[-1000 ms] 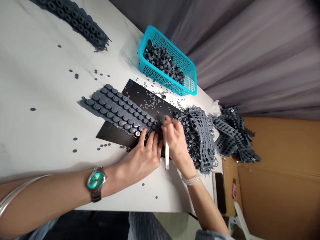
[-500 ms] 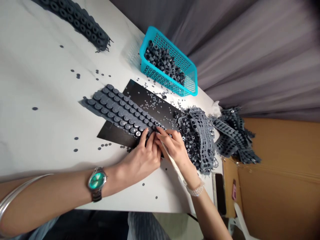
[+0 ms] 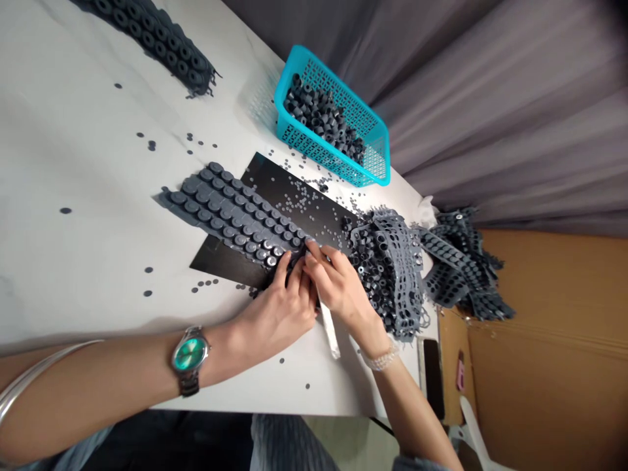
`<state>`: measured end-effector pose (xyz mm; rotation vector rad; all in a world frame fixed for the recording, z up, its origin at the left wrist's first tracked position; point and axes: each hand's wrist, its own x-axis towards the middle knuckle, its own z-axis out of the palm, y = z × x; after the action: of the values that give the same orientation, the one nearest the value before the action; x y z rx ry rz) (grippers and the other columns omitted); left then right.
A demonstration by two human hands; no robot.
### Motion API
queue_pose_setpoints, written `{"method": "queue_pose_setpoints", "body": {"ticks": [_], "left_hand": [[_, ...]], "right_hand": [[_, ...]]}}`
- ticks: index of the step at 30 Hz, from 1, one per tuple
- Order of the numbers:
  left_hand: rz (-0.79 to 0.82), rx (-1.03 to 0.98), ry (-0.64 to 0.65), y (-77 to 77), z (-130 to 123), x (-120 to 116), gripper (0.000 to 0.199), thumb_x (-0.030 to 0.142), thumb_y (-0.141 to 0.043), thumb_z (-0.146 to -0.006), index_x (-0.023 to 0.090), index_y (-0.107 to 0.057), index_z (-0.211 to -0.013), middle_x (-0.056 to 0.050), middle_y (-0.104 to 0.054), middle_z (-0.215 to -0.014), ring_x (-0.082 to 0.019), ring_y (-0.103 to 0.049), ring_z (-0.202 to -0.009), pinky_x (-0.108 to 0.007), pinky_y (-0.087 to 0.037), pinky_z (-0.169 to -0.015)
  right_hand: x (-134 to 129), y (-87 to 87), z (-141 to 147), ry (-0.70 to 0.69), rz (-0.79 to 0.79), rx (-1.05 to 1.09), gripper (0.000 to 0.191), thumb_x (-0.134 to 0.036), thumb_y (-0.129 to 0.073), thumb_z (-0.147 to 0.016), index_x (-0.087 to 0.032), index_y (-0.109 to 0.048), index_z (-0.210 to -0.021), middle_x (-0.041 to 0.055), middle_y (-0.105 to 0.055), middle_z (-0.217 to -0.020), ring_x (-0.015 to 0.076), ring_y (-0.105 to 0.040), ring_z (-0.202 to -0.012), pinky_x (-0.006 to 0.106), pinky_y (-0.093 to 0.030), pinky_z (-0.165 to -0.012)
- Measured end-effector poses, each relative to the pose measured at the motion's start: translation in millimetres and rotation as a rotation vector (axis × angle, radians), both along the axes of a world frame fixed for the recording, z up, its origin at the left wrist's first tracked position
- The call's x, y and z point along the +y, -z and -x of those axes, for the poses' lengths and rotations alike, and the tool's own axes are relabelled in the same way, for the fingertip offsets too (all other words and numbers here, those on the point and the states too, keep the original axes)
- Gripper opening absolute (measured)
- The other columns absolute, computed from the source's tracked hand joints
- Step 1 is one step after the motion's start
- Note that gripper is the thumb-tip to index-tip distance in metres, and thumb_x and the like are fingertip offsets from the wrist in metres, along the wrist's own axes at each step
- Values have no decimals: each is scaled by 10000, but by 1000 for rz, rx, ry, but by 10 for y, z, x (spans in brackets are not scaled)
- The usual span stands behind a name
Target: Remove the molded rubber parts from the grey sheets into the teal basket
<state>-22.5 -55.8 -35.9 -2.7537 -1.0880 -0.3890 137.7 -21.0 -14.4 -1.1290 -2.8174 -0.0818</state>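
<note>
A dark grey rubber sheet [image 3: 230,212] with rows of round raised cups lies slantwise across a black mat [image 3: 220,261]. My left hand [image 3: 282,297] is closed on the near right end of this sheet, fingers bent over its edge. In my right hand [image 3: 346,288] is a slim white stick-like tool [image 3: 328,330], its back end pointing toward me. The tool's front end is hidden by the fingers, close to the last cups beside my left fingertips. Just right of my right hand is a heap of small grey rubber rings [image 3: 375,275].
A turquoise basket [image 3: 333,154] of rubber rings stands at the back. Punched sheets [image 3: 407,275] drape over the heap, and more sheets [image 3: 464,261] pile by a cardboard box [image 3: 549,340]. Another rubber strip [image 3: 161,42] lies far left. Small discs [image 3: 148,269] are scattered about. A phone [image 3: 432,379] lies right.
My right hand has shifted slightly up along the sheet's edge. The white tool has swung, its back end now clear of my wrist. My left hand stays in place.
</note>
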Motion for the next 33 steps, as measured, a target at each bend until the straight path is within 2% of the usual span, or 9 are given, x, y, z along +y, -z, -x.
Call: {"method": "queue_pose_setpoints", "body": {"ticks": [3,9,12,16,20,28,33], "left_hand": [[2,-2,2,1,0,3,456,280,-494,-924,-39,-615,-1227,-291,-657,-1201,-388,-599,-1180,-589,-417,-1043],[38,-2,-8,23,-9,2,499,360,-434,-967,17,-577,-1299,-280,-616,-1278,-388,-581,-1211,-609,-398,-1045],[58,-16,-10,26,-15,-2,502,370,-451,-962,22,-574,-1303,-280,-608,-1290,-385,-579,-1215,-617,-387,-1047],[61,-41,-10,18,-23,-4,494,348,-492,-944,-9,-591,-1270,-282,-641,-1240,-386,-582,-1206,-625,-370,-1056],[7,-49,-9,16,-24,-6,471,330,-506,-931,-32,-631,-1205,-281,-683,-1148,-379,-629,-1114,-614,-385,-1041],[-27,-38,-1,21,-17,-4,448,333,-489,-928,-11,-665,-1155,-247,-715,-1059,-371,-652,-1041,-616,-402,-1027],[9,4,18,-22,4,2,416,269,-488,-909,-2,-660,-1174,-251,-703,-1117,-388,-630,-1106,-616,-409,-1033]], "right_hand": [[24,52,-6,74,-29,48,291,-162,-376,-996,-151,-549,-1230,181,-597,-1321,262,-529,-1154,412,-538,-878],[134,33,-108,384,-99,237,296,-178,-377,-1001,-171,-499,-1270,153,-635,-1214,257,-523,-1084,449,-527,-890],[145,1,-138,433,-96,263,329,-218,-438,-990,-181,-483,-1313,134,-673,-1136,263,-524,-1057,467,-517,-892],[91,-11,-58,305,-47,306,282,-216,-466,-978,-218,-551,-1246,115,-632,-1281,237,-545,-1060,421,-524,-881],[82,-14,63,146,-8,206,233,-211,-462,-982,-200,-582,-1181,112,-636,-1303,238,-554,-1064,411,-503,-861],[121,-42,85,90,-10,125,193,-189,-472,-982,-178,-570,-1147,117,-634,-1305,238,-562,-1045,388,-492,-826],[126,-46,111,82,2,78,214,-188,-440,-993,-175,-556,-1171,146,-612,-1317,246,-547,-1081,390,-499,-822]]}}
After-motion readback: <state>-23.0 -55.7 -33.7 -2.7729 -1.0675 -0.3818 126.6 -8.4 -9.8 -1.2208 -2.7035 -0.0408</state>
